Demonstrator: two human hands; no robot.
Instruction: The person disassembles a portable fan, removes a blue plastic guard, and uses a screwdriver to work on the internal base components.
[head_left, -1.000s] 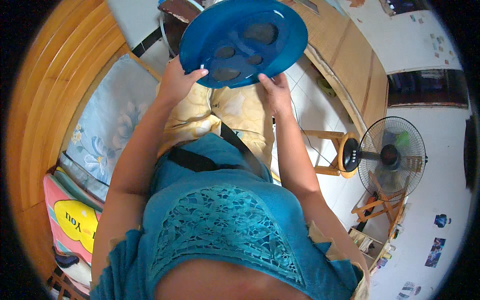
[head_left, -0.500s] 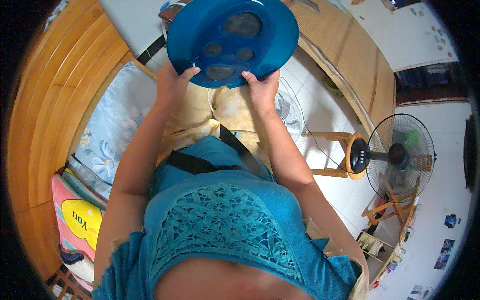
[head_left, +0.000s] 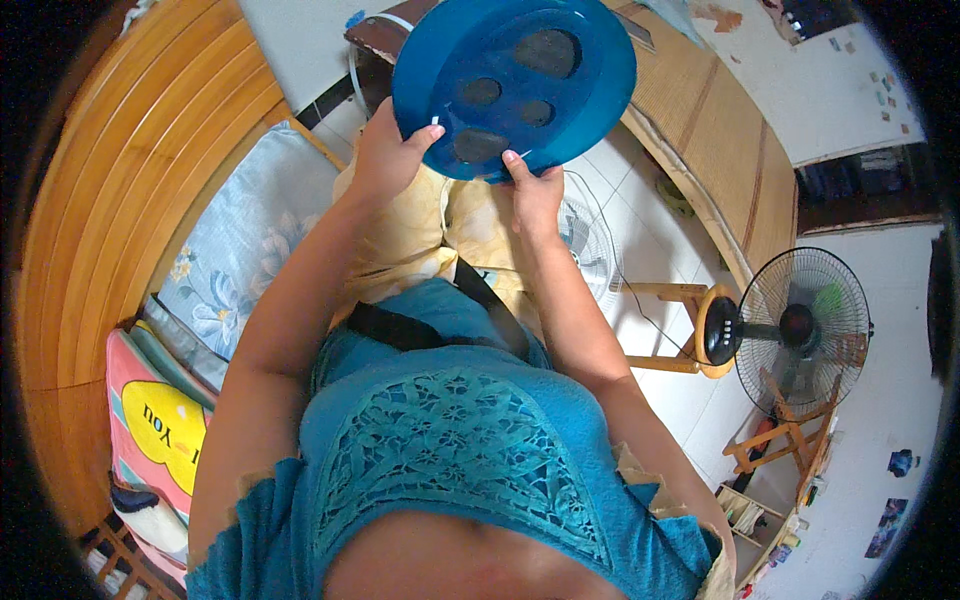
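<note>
Up front I hold a round, shiny blue plastic piece (head_left: 510, 100) with several dark grey rounded patches on its face; its exact kind I cannot make out. My left hand (head_left: 393, 158) grips its near left rim, thumb on the upper face and fingers hidden beneath. At the near edge, right of the middle, my right hand (head_left: 538, 198) holds it the same way. The piece hangs over my knees, in yellow patterned trousers (head_left: 405, 225), with its far edge cut off by the picture's top.
On the left, a pale blue floral cushion (head_left: 225, 245) and a pink cushion (head_left: 150, 420) lie along a slatted wooden seat (head_left: 120, 200). Right, a black fan (head_left: 797, 325) stands on a wooden stool (head_left: 715, 345), its cord crossing the tiles. A mat-covered surface (head_left: 710, 130) runs behind.
Both hands and the blue piece have shifted to the right in the picture and slightly down, and the piece has turned a little. The grip of each hand stays on the rim.
</note>
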